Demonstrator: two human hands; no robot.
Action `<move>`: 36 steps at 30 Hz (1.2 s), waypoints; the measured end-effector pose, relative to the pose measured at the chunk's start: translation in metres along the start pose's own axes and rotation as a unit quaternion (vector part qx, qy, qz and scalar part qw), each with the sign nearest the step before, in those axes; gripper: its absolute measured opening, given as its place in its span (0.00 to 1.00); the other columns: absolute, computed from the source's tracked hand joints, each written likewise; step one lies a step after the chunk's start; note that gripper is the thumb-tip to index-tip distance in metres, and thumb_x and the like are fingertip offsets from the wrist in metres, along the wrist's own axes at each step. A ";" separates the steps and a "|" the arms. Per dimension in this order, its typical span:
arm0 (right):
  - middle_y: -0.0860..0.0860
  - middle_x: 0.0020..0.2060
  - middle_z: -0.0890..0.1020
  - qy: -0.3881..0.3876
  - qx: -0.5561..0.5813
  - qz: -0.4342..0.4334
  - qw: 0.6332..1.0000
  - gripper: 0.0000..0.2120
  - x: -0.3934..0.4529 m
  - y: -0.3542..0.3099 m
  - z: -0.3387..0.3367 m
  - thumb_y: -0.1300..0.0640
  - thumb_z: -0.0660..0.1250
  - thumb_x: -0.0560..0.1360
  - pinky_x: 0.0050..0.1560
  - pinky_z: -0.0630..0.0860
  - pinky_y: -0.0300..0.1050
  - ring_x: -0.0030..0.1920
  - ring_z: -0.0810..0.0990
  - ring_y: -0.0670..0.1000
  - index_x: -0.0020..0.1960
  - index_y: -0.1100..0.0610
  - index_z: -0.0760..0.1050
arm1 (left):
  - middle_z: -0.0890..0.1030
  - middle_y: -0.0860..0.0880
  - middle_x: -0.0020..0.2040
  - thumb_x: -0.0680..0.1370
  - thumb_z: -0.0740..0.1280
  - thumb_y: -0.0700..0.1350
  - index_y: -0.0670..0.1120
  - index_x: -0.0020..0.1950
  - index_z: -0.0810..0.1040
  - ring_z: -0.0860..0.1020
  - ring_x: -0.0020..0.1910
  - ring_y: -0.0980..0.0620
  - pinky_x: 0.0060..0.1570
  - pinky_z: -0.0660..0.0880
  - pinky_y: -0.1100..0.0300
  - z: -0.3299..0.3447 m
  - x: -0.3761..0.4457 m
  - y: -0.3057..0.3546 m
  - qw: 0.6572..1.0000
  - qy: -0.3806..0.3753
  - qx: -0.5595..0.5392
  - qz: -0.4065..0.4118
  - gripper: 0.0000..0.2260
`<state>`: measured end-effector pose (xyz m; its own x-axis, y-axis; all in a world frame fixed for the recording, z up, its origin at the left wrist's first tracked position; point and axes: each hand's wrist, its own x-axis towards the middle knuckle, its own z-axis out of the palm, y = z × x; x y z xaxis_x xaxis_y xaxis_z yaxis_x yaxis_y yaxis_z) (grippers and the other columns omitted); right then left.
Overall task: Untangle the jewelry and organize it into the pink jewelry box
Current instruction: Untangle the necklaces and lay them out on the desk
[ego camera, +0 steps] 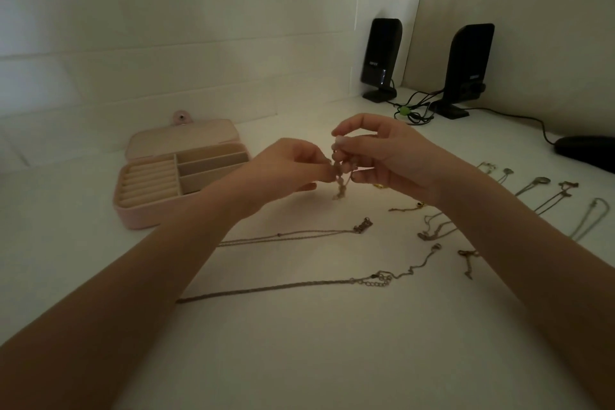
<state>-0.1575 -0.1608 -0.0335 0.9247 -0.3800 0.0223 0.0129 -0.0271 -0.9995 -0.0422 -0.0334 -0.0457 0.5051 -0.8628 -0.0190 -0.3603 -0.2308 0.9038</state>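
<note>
Beaded bracelet (340,176) pinched between both hands' fingers (324,170) — dangling below, above table

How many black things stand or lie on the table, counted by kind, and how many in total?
Black speakers: 2
Black mouse: 1
Black cable bundle: 1
Total: 4

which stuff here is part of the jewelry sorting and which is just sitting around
Part of the job:
tangled beaded piece pinched by left hand and right hand
pink jewelry box, open
loose chains

Just lying about:
two black speakers
cables
black mouse
</note>
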 end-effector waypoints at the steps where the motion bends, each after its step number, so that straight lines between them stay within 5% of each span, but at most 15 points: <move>1: 0.54 0.36 0.81 0.023 -0.022 0.005 0.999 0.05 0.000 0.001 -0.002 0.64 0.66 0.75 0.32 0.77 0.37 0.31 0.78 0.47 0.50 0.59 0.76 | 0.85 0.47 0.45 0.75 0.68 0.41 0.43 0.41 0.78 0.82 0.49 0.53 0.55 0.77 0.59 -0.003 0.000 0.001 1.000 0.001 -0.026 -0.010 0.04; 4: 0.55 0.36 0.81 0.059 -0.075 0.043 0.994 0.05 0.001 0.004 -0.005 0.65 0.66 0.75 0.29 0.77 0.36 0.30 0.81 0.48 0.50 0.60 0.76 | 0.85 0.43 0.45 0.77 0.65 0.39 0.43 0.40 0.73 0.83 0.48 0.49 0.52 0.78 0.55 -0.011 -0.001 0.004 0.990 -0.003 -0.136 -0.039 0.06; 9: 0.56 0.33 0.79 -0.055 -0.047 0.043 0.996 0.05 -0.001 0.004 0.006 0.63 0.63 0.77 0.31 0.78 0.38 0.32 0.82 0.50 0.52 0.60 0.76 | 0.84 0.46 0.49 0.73 0.70 0.42 0.42 0.54 0.76 0.82 0.52 0.51 0.58 0.76 0.53 -0.009 -0.003 0.000 0.995 -0.064 -0.073 -0.018 0.11; 14: 0.56 0.36 0.81 -0.041 -0.010 0.031 0.999 0.07 -0.002 0.001 0.001 0.62 0.64 0.77 0.30 0.78 0.38 0.34 0.83 0.51 0.54 0.61 0.75 | 0.83 0.44 0.40 0.74 0.68 0.36 0.42 0.50 0.75 0.82 0.39 0.50 0.48 0.78 0.57 -0.015 -0.004 0.004 0.989 -0.079 -0.122 -0.026 0.07; 18: 0.54 0.38 0.85 0.017 -0.255 0.037 0.966 0.08 0.000 0.010 0.006 0.57 0.71 0.72 0.23 0.70 0.36 0.33 0.84 0.50 0.48 0.59 0.77 | 0.79 0.43 0.41 0.74 0.69 0.35 0.40 0.52 0.74 0.80 0.32 0.53 0.34 0.79 0.61 -0.010 -0.005 0.000 0.999 -0.011 -0.021 -0.034 0.09; 22: 0.49 0.44 0.81 0.090 -0.464 -0.040 0.880 0.07 0.011 0.027 0.004 0.50 0.70 0.72 0.37 0.72 0.36 0.39 0.76 0.44 0.46 0.53 0.79 | 0.80 0.45 0.45 0.73 0.70 0.37 0.42 0.46 0.79 0.79 0.35 0.53 0.27 0.76 0.65 -0.011 -0.001 -0.009 0.988 0.047 0.149 0.005 0.04; 27: 0.49 0.61 0.77 0.055 -0.569 -0.137 0.809 0.18 0.013 0.037 0.009 0.61 0.56 0.79 0.62 0.68 0.49 0.62 0.72 0.51 0.65 0.48 0.73 | 0.80 0.49 0.47 0.76 0.63 0.38 0.46 0.49 0.80 0.77 0.48 0.51 0.44 0.73 0.62 -0.013 0.005 -0.014 0.899 0.170 0.372 0.156 0.08; 31: 0.52 0.57 0.78 0.016 -0.633 -0.105 0.767 0.23 0.012 0.038 0.011 0.61 0.51 0.79 0.59 0.65 0.49 0.60 0.72 0.54 0.68 0.42 0.69 | 0.77 0.46 0.59 0.77 0.58 0.38 0.49 0.64 0.74 0.72 0.61 0.46 0.60 0.69 0.50 -0.014 0.007 -0.025 0.859 0.069 0.495 0.116 0.17; 36: 0.48 0.59 0.79 0.046 -0.636 -0.081 0.766 0.22 0.008 0.027 0.007 0.63 0.52 0.78 0.62 0.62 0.46 0.59 0.73 0.51 0.62 0.42 0.76 | 0.75 0.48 0.64 0.78 0.55 0.38 0.55 0.70 0.66 0.71 0.64 0.47 0.62 0.64 0.56 -0.018 0.003 -0.019 0.831 0.001 0.550 0.076 0.23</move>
<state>-0.1473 -0.1584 -0.0603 0.9189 -0.3379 0.2036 -0.3104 -0.9378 -0.1558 -0.0196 -0.0234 -0.0551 0.3887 -0.9193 0.0619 -0.9191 -0.3916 -0.0429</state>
